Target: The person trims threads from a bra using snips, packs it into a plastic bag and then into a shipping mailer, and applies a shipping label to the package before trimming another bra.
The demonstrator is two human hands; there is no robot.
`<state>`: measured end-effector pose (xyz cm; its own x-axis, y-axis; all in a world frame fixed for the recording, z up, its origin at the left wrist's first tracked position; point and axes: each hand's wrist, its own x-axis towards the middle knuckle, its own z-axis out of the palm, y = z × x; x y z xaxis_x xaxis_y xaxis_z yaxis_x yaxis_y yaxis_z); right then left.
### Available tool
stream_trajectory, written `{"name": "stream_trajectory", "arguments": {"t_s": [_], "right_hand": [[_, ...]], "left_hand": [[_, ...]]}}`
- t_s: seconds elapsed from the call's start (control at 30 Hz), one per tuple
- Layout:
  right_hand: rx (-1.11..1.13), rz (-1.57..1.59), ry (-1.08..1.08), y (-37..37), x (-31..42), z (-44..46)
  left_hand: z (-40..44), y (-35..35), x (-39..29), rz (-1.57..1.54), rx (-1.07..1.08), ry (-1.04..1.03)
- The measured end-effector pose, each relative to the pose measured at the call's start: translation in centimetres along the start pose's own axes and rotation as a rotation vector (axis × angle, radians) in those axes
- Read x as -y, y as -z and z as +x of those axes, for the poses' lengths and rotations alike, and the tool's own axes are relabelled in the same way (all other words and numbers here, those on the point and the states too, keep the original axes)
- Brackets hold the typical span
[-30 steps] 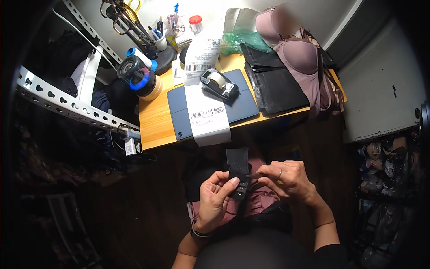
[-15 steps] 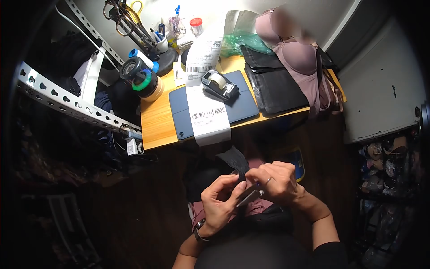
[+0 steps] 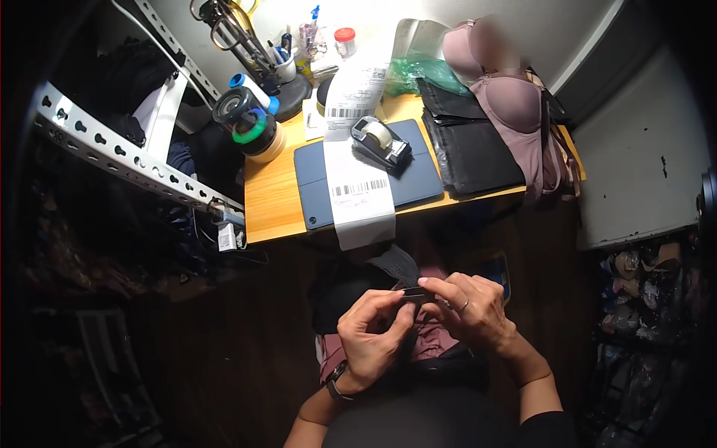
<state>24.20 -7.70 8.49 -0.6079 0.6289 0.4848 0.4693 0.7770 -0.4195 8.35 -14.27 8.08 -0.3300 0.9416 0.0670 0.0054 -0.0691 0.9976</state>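
Between my two hands is a dark fabric strip (image 3: 398,266), its upper end fanned out beyond my fingertips. My left hand (image 3: 373,333) pinches the strip's near part between thumb and forefinger. My right hand (image 3: 470,308), with a ring on one finger, is closed on the same strip from the right. A thin dark edge with a light glint spans the gap between the fingertips; what it is cannot be made out. Pink fabric (image 3: 435,341) lies on the lap below the hands.
Ahead, a wooden table (image 3: 270,200) holds a blue tablet case (image 3: 419,166), a long printed label strip (image 3: 364,209), a tape dispenser (image 3: 382,143), black plastic bags (image 3: 478,153) and a pink bra (image 3: 515,104). A white metal shelf frame (image 3: 127,153) stands at left.
The strip has turned from showing its hook rows to lying folded edge-on. My hands have come closer together. The scissor-like metal tool seen in between is no longer clearly visible. The view has shifted slightly.
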Motion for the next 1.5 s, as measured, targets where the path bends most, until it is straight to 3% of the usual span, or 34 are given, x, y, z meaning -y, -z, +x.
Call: {"name": "stream_trajectory", "arguments": {"t_s": [0.3,0.43,0.57,0.6,0.67,0.7,0.77,0.83,0.87,0.97,1.13,1.23,1.3,1.5], "right_hand": [[0.034,-0.040,0.032,-0.1,-0.1,0.3],[-0.058,0.134,-0.042,-0.4,-0.2,0.3],[-0.028,0.337,-0.073,-0.8,0.0,0.3],[0.035,0.142,0.035,-1.1,-0.6,-0.4],[0.011,0.240,0.011,-1.3,-0.9,-0.2],[-0.011,0.339,-0.009,-1.4,-1.0,-0.1],[0.039,0.853,-0.462,-1.1,0.8,0.5],[0.150,1.136,-0.742,-1.0,0.4,0.5],[0.149,1.316,-0.845,-1.3,0.1,0.3],[0.203,1.460,-0.891,-0.9,-0.4,0.6],[0.150,1.188,-0.864,-0.6,0.7,1.3],[0.180,1.144,-0.836,-0.2,0.7,1.7],[0.188,1.168,-0.835,-0.2,0.7,1.9],[0.224,1.171,-0.850,-0.2,0.1,1.8]], "left_hand": [[-0.1,0.1,-0.1,0.119,-0.005,-0.098],[0.0,0.2,-0.8,0.097,-0.004,-0.050],[0.1,0.8,0.0,-0.071,0.044,0.110],[0.4,0.6,-0.5,-0.161,0.051,0.151],[0.6,0.8,-1.3,-0.317,0.074,0.286],[0.7,0.8,-0.8,-0.308,0.054,0.104],[1.6,1.7,0.4,-0.003,0.062,-0.082],[1.4,2.1,0.6,-0.146,0.145,0.125],[1.3,2.1,1.0,-0.162,0.153,0.137],[1.1,2.2,0.1,-0.208,0.136,0.262],[1.1,2.3,0.6,-0.148,0.114,0.154],[1.1,2.3,0.2,-0.157,0.127,0.150],[1.0,2.1,-0.4,-0.204,0.048,0.257],[1.2,2.4,0.0,-0.144,0.106,0.208]]}}
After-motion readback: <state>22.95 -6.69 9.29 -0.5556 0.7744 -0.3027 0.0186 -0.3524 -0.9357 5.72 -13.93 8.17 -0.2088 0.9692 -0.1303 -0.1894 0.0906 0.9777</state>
